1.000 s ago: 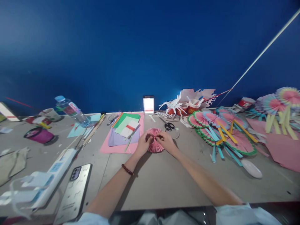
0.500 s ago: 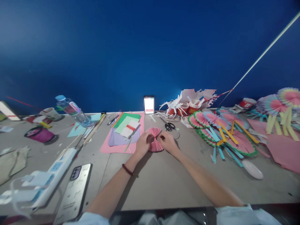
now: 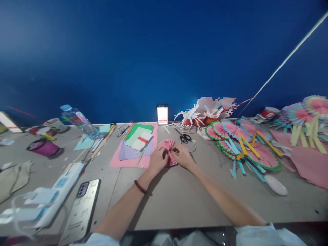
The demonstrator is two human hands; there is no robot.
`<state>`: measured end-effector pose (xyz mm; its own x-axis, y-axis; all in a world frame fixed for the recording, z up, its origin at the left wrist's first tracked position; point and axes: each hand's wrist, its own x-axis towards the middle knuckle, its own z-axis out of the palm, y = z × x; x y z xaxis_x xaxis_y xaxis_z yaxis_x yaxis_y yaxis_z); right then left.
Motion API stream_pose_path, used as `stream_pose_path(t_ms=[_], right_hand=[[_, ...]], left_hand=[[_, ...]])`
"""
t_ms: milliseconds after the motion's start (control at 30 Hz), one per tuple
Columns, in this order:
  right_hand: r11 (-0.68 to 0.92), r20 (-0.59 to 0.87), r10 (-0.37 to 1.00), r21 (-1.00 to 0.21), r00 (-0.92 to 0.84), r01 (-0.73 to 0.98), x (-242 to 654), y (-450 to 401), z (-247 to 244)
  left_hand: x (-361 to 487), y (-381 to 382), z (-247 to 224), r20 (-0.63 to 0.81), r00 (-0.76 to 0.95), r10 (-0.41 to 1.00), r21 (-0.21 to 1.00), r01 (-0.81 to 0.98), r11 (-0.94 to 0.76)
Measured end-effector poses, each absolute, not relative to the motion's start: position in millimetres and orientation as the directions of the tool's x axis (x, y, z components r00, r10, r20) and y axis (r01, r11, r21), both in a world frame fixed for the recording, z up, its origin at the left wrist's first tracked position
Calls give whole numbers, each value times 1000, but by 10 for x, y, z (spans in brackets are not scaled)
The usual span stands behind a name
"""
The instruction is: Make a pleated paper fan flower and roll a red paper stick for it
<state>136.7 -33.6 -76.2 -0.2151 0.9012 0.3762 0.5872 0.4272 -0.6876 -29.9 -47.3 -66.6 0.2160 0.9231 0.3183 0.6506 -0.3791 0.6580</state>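
Observation:
A round, pleated pink paper fan (image 3: 167,144) lies on the grey table (image 3: 156,205) in front of me. At its left side, my left hand (image 3: 158,159) has its fingers curled closed on the folds. My right hand (image 3: 182,155) pinches the fan's right side near the middle. Both hands cover parts of the fan, and its lower edge shows between them. Black scissors (image 3: 185,138) lie just beyond my right hand.
Coloured paper sheets (image 3: 125,150) lie left of the fan. Finished paper fans (image 3: 261,153) with ribbons are heaped at the right, beside a white oval object (image 3: 275,185). A phone (image 3: 80,212), power strip (image 3: 58,194) and bottle (image 3: 80,119) are at the left.
My left hand has shifted slightly right and down over the fan. My right hand has moved a little left, and the fan's visible part looks narrower.

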Motion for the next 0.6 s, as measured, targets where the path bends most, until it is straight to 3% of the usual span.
stream_pose_path(t_ms=[400,600], right_hand=[[389,325,921,-708,-216,590,1373,-310,-725],[414,334,910,-677,-247,609,1373,-308,-735]], left_hand=[[-288,-416,-693,283,133,950,753,583,-305],[-307,-382,-710,271,159,949,714,628,-309]])
